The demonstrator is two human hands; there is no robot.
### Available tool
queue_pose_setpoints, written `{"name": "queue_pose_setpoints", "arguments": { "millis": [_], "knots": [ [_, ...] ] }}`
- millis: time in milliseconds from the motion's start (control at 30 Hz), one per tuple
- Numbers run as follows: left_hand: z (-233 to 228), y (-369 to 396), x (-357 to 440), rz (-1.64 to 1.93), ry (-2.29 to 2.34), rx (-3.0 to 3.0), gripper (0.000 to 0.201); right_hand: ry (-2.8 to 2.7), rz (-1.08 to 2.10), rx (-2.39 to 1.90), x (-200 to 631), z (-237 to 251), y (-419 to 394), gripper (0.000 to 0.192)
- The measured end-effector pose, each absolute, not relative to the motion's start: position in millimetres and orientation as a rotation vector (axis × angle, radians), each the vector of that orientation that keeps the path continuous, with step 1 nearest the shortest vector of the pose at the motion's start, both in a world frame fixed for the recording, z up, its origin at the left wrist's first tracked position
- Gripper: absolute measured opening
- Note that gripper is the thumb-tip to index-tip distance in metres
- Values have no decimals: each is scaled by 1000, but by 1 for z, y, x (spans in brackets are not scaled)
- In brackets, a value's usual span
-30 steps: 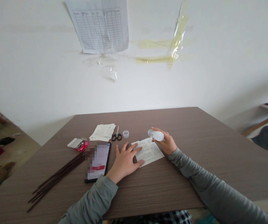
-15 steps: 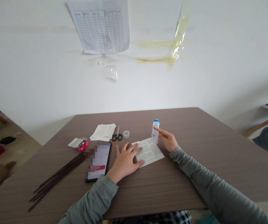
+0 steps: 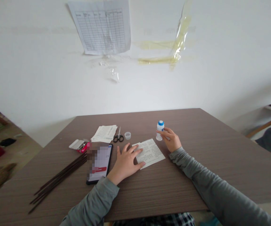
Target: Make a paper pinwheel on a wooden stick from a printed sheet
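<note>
Near the middle of the frame, on the brown table (image 3: pixel 196 163), we see the right hand (image 3: pixel 172 139) with its fingers closed around a small white bottle (image 3: pixel 159 131) with a blue cap, standing upright just past the far right corner of a printed sheet (image 3: pixel 151 151). The left hand (image 3: pixel 126 163) lies flat with fingers spread, its fingertips pressing the sheet's left edge. Just left of that hand lies a phone (image 3: pixel 100 163), and dark sticks (image 3: pixel 57 180) stretch toward the lower left. Farther back we see a small clear cap (image 3: pixel 127 135), scissors (image 3: pixel 118 135), folded papers (image 3: pixel 104 133) and a red and white box (image 3: pixel 79 145).
</note>
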State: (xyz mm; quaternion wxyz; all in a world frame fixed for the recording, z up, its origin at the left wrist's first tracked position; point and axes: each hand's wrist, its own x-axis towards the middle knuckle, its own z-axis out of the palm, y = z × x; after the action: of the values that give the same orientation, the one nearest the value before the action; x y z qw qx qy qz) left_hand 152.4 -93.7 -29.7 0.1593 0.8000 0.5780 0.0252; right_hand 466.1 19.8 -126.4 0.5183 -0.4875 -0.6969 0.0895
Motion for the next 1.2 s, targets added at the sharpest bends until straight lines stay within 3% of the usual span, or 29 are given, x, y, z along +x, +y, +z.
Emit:
{"name": "queue_pose_setpoints", "arguments": {
  "millis": [367, 500, 733, 1200],
  "knots": [
    [-28, -94, 150, 61, 1656, 2264, 70, -1537, 381, -1180, 464, -127, 21, 16],
    [-30, -93, 148, 79, 1652, 2273, 69, -1432, 382, -1178, 463, -126, 22, 27],
    [-28, -93, 148, 62, 1656, 2270, 69, -1369, 508, -1234, 464, -125, 29, 64],
    [-25, -95, 148, 33, 1669, 2267, 70, -1412, 680, -1194, 459, -126, 34, 50]
  ]
}}
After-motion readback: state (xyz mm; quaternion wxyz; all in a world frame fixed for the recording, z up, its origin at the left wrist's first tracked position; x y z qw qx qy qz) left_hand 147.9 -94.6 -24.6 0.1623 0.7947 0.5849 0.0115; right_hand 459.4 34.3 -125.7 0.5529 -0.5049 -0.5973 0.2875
